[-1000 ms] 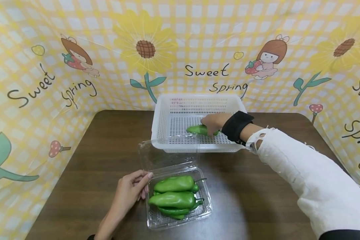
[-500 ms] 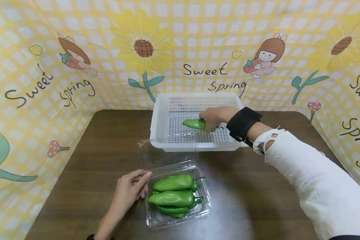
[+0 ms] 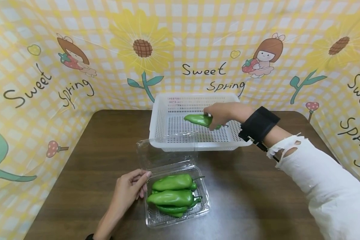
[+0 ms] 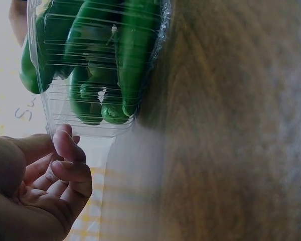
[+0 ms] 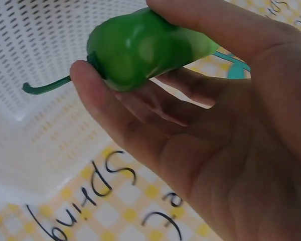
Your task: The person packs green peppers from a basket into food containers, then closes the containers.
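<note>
My right hand (image 3: 223,114) grips a green pepper (image 3: 198,120) within the outline of the white perforated basket (image 3: 195,146). In the right wrist view, fingers and thumb curl round the pepper (image 5: 135,50), whose curved stem points away from the palm. At the left rim of a clear plastic clamshell box (image 3: 180,222), my left hand (image 3: 128,189) pinches the edge between thumb and fingers; the left wrist view shows this grip at the box's corner (image 4: 57,125). Several green peppers (image 3: 172,198) lie inside the box, partly stacked.
The clamshell's clear lid (image 3: 165,153) stands open and overlaps the basket's front side. Both containers are on a dark brown wooden table (image 3: 108,140). A yellow checked cloth (image 3: 195,43) with printed flowers hangs behind and along both sides.
My right hand has shifted the pepper slightly up and away, and the wrist has swung to the right. The left hand keeps its pinch on the box.
</note>
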`<state>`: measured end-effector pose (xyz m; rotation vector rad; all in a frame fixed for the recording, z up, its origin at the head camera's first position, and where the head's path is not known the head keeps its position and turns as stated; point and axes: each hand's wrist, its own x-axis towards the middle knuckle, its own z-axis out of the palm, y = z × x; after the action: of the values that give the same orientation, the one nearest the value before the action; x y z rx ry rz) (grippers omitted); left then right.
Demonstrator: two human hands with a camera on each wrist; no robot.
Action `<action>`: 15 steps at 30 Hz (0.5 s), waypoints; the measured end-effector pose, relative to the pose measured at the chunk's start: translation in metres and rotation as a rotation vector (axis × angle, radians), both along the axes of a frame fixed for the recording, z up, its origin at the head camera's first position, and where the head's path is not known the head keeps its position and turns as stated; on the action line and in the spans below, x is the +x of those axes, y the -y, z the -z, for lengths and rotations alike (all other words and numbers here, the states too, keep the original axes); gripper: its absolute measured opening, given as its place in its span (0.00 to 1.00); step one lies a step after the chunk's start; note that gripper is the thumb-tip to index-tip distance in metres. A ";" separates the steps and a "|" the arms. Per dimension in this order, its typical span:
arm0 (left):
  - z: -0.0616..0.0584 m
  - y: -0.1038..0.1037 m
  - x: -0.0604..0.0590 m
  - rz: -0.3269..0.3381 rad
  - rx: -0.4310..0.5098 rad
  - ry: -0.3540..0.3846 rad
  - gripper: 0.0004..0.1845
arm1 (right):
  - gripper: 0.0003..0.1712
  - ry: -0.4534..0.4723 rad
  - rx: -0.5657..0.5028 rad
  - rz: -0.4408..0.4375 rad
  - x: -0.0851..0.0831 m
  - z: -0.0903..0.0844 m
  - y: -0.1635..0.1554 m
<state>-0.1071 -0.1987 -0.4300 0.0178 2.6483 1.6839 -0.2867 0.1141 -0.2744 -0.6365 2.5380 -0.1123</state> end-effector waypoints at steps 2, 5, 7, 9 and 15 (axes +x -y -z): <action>0.000 0.000 0.000 -0.001 -0.005 -0.001 0.12 | 0.32 -0.024 -0.003 -0.011 0.005 -0.006 -0.003; 0.000 0.000 0.000 0.001 -0.008 0.003 0.12 | 0.31 -0.068 -0.009 -0.028 0.011 -0.016 -0.008; 0.000 0.000 0.000 0.003 -0.005 0.004 0.12 | 0.31 -0.099 -0.017 -0.031 0.016 -0.024 -0.012; 0.000 0.000 0.000 0.006 -0.001 0.001 0.12 | 0.30 -0.130 -0.022 -0.025 0.022 -0.031 -0.015; 0.001 0.001 -0.001 0.007 -0.001 -0.010 0.11 | 0.31 -0.131 -0.041 -0.010 0.041 -0.049 -0.023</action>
<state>-0.1081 -0.1995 -0.4310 0.0360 2.6530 1.6844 -0.2457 0.1371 -0.2257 -0.6939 2.6643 -0.1224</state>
